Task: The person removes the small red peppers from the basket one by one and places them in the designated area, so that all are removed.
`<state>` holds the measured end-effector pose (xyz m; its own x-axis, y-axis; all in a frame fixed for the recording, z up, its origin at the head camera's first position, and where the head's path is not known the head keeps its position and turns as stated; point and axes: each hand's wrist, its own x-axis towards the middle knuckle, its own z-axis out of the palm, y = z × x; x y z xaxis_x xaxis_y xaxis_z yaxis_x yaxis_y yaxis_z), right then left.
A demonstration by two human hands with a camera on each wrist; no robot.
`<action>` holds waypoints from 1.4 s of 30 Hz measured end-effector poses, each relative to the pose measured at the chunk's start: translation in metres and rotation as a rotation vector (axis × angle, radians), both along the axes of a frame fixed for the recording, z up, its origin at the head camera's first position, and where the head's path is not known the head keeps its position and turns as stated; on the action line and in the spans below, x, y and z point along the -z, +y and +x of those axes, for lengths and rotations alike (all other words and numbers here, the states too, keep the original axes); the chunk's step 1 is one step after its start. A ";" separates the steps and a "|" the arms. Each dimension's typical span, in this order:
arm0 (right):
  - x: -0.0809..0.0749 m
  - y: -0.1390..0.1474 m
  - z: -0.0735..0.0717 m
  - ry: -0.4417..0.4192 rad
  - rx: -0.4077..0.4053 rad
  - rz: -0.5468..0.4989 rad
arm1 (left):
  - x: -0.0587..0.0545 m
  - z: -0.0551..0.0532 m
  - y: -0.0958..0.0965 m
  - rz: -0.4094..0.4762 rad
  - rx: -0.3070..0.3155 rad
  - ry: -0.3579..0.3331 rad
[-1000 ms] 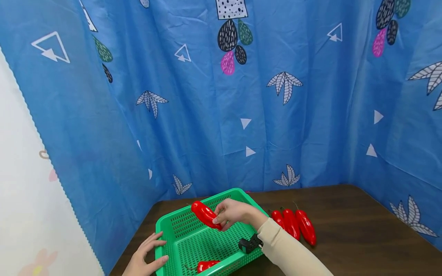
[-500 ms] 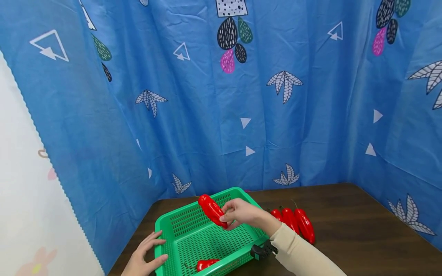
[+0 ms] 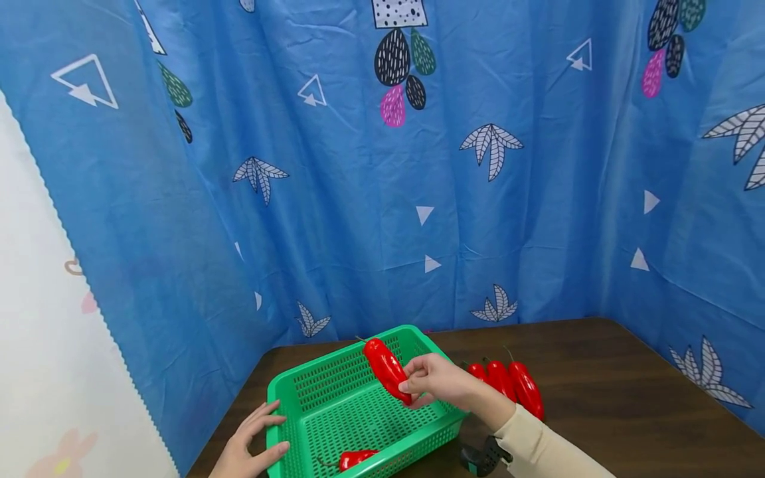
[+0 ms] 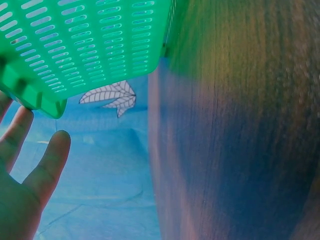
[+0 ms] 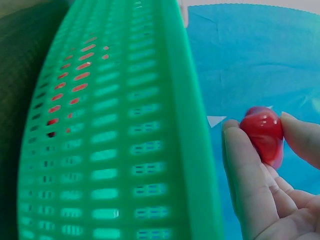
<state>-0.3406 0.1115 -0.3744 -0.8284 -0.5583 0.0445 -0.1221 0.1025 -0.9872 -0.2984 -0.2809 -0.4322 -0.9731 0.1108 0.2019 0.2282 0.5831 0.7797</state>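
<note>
My right hand (image 3: 439,382) pinches a glossy red chili pepper (image 3: 385,367) between thumb and fingers, above the right part of the green basket (image 3: 364,470). The pepper tilts, with its stem end up and to the left. In the right wrist view the same red pepper (image 5: 263,134) appears end-on between thumb and fingers, beyond the basket wall (image 5: 105,150). At the basket's left rim rests my left hand (image 3: 248,441), its fingers spread and fairly straight. A second red pepper (image 3: 356,459) lies inside the basket near its front wall, partly hidden by the rim.
Several red peppers (image 3: 524,388) lie side by side on the dark wooden table (image 3: 609,398), right of the basket and partly behind my right forearm. A blue patterned curtain (image 3: 358,219) hangs behind the table, with a white cloth (image 3: 60,332) at the left.
My right hand has moved to the right over the basket with the pepper in its grip, and the pepper has become more upright. My left hand stays at the rim.
</note>
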 end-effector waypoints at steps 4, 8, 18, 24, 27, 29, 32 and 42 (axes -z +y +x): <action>0.004 0.007 0.007 -0.010 0.017 -0.012 | 0.002 0.000 0.000 -0.001 -0.004 -0.010; 0.005 0.013 0.013 -0.008 0.047 -0.018 | 0.002 0.000 0.001 0.004 -0.004 -0.019; 0.014 0.033 0.033 -0.069 0.108 -0.075 | 0.034 -0.018 -0.015 0.009 0.052 0.118; 0.021 0.047 0.046 -0.086 0.115 -0.114 | 0.011 -0.005 -0.004 0.027 0.021 0.003; 0.024 0.056 0.053 -0.099 0.124 -0.125 | 0.004 -0.001 0.001 0.020 0.009 -0.021; 0.027 0.063 0.058 -0.108 0.130 -0.137 | 0.023 -0.016 -0.009 0.003 0.016 -0.019; 0.031 0.074 0.067 -0.115 0.136 -0.155 | 0.077 -0.058 -0.043 -0.037 0.041 0.003; 0.047 0.106 0.081 -0.131 0.168 -0.168 | 0.097 -0.074 -0.057 -0.068 0.036 0.064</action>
<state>-0.2594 0.2179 -0.4214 -0.9137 -0.4063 0.0112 0.0128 -0.0562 -0.9983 -0.3728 -0.3380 -0.5289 -0.9535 0.1612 0.2546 0.2983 0.6244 0.7219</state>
